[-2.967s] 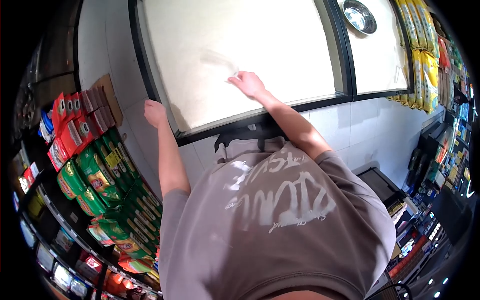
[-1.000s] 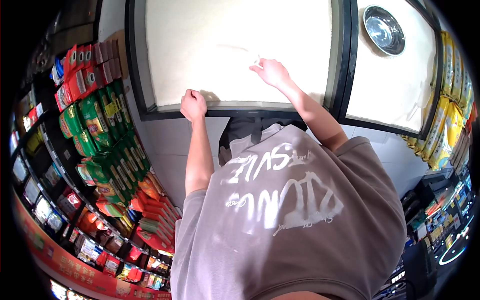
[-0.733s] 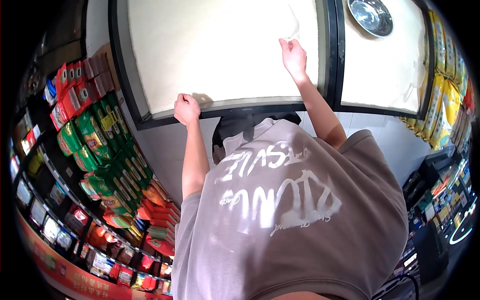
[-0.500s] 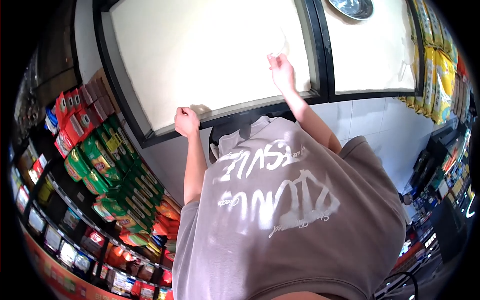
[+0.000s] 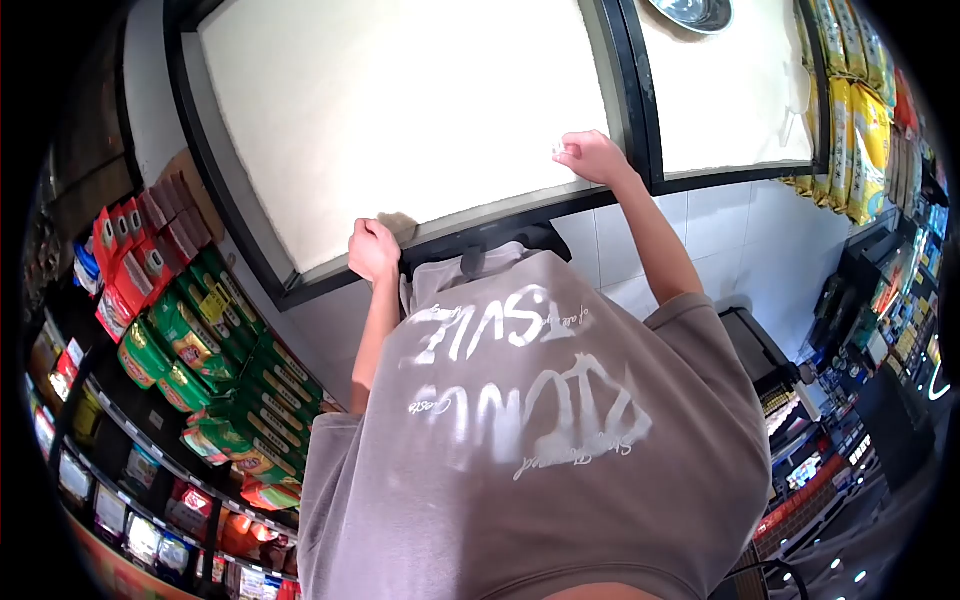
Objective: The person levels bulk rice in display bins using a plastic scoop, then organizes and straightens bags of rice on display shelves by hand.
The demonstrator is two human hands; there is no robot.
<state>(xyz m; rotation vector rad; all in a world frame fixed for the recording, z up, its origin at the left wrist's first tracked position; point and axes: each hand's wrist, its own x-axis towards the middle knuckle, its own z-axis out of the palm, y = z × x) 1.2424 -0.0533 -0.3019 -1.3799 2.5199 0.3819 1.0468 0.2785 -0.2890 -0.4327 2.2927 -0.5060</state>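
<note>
A black-framed bin (image 5: 206,150) is filled nearly level with a pale, fine-textured material (image 5: 400,110). My left hand (image 5: 373,250) is closed in a loose fist at the bin's front rim, with nothing visible in it. Over the bin's front right part, my right hand (image 5: 595,160) pinches a whitish translucent item (image 5: 559,149). Only a small end of that item stands out; the rest blends into the bright pale surface or is hidden.
A second framed bin (image 5: 735,178) on the right holds similar pale material, a metal bowl (image 5: 700,12) and a translucent scoop-like thing (image 5: 793,115). Green packs (image 5: 190,335) and red packs (image 5: 130,260) fill shelves at the left. Yellow bags (image 5: 862,150) stand far right.
Over the last second my right hand has swept up and right across the bin, then back down toward its front edge. My left hand has stayed at the rim. The view has turned.
</note>
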